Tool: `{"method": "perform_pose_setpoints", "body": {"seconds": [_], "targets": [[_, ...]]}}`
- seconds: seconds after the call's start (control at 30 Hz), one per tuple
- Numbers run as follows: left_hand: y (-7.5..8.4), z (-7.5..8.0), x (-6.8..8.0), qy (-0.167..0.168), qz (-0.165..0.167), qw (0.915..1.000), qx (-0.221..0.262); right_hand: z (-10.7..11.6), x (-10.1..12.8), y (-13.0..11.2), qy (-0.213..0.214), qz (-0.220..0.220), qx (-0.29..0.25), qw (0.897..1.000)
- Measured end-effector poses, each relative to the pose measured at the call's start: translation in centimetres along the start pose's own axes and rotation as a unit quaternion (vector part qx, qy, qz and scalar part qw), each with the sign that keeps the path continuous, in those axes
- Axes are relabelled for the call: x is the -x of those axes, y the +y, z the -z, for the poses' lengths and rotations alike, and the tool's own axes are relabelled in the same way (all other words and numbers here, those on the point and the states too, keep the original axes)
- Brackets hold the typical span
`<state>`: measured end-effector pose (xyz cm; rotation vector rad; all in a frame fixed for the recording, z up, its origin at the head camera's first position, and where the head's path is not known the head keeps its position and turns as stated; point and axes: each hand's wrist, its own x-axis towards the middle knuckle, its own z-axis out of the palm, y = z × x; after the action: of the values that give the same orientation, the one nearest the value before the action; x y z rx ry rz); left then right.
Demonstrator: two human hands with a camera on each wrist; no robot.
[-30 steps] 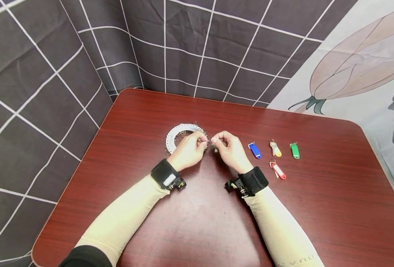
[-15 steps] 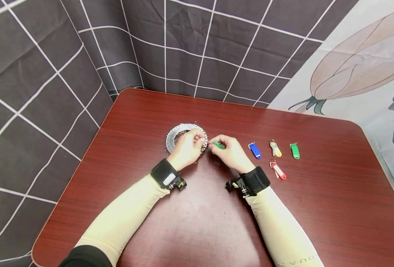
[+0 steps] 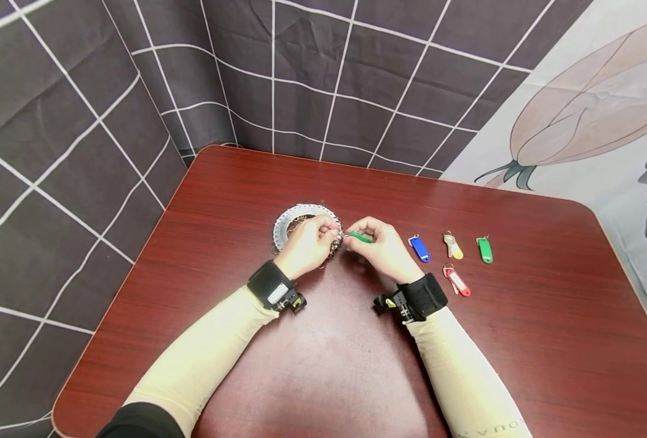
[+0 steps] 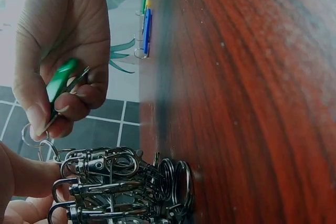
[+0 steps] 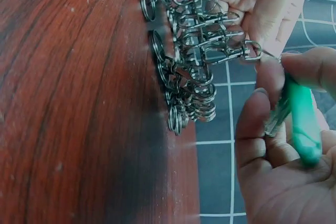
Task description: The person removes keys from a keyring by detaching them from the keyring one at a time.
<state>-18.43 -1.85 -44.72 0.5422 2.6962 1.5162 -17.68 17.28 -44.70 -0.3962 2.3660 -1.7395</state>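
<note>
A silvery ring-shaped holder [image 3: 283,222] lies on the table, its edge lined with metal clasps [image 4: 105,187] and split rings. My left hand [image 3: 308,244] reaches over its right side and pinches one clasp between thumb and finger. To the right, my right hand [image 3: 382,248] holds a green key tag [image 5: 304,124] with a key [image 5: 277,118] beside it, pinching near the tag's key ring [image 4: 31,136]. In the left wrist view that ring meets the end of the clasp; whether it is hooked in I cannot tell. The fingers of both hands almost touch.
On the table [image 3: 323,365] to the right lie a blue key tag [image 3: 420,249], a yellow tag with a key [image 3: 453,246], another green tag [image 3: 484,250] and a red tag [image 3: 458,281]. A dark gridded cloth [image 3: 301,73] hangs behind the table.
The green key tag has come into sight in my right hand, which has turned slightly. My left hand has shifted only a little at the holder's edge.
</note>
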Motion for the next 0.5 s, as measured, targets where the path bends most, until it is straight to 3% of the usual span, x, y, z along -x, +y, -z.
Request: {"method": "perform_pose_setpoints", "body": {"seconds": [0.3, 0.5], "targets": [[-0.39, -0.21, -0.11, -0.003, -0.005, 1.0, -0.008, -0.2, -0.25, 0.18, 0.02, 0.009, 0.029, 0.999], [-0.37, -0.34, -0.07, -0.001, -0.005, 0.9999, -0.009, -0.46, -0.42, 0.11, 0.035, -0.004, -0.01, 0.999]]}}
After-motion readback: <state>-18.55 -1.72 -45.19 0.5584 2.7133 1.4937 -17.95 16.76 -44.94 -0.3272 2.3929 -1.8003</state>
